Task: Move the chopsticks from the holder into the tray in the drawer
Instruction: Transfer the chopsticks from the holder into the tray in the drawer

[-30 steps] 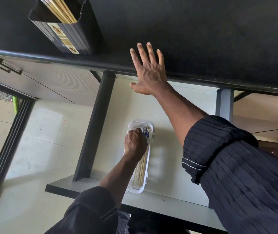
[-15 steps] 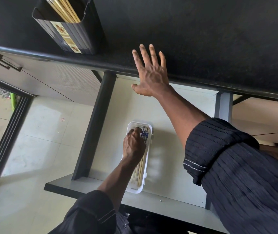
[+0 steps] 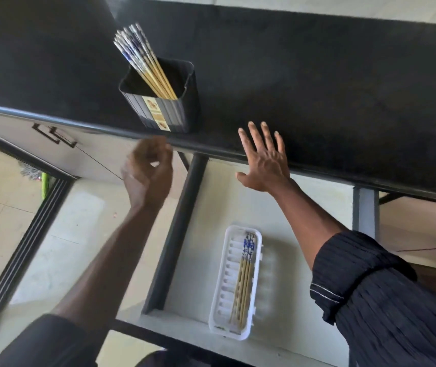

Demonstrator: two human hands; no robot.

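Note:
A black square holder (image 3: 166, 112) stands near the front edge of the dark countertop, with several wooden chopsticks (image 3: 145, 64) leaning to the upper left. In the open drawer (image 3: 211, 205) below lies a white slotted tray (image 3: 234, 282) with a few chopsticks (image 3: 244, 276) along its right side. My left hand (image 3: 146, 176) is blurred, in the air just below the counter edge and under the holder, with its fingers loosely curled and nothing in it. My right hand (image 3: 266, 160) rests flat on the counter edge, fingers spread.
The dark countertop (image 3: 317, 83) stretches across the top. A shut drawer with a black handle (image 3: 54, 135) sits at the left. Dark frame bars (image 3: 177, 234) border the open drawer. Pale floor tiles lie at the lower left.
My left hand has let go of the chopsticks in the tray and risen to just below the counter edge under the holder. The view has tilted up, showing more of the counter.

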